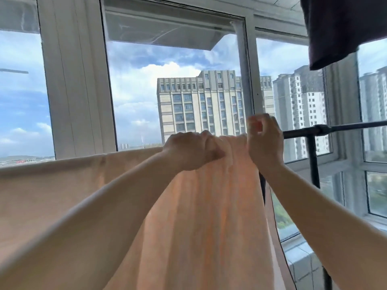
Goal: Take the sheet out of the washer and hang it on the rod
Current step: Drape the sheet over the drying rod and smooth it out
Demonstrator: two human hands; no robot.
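Observation:
A peach-coloured sheet hangs over a black rod that runs across the window at chest height; the sheet covers the rod from the left edge to just right of centre. My left hand grips a bunch of the sheet at the top of the rod. Close beside it, my right hand has its fingers curled round the sheet's right edge at the rod. The bare stretch of rod continues to the right. The washer is out of view.
A black upright post of the drying rack stands just right of my right hand. A dark cloth hangs from above at the top right. White window frames and glass lie right behind the rod, with tall buildings outside.

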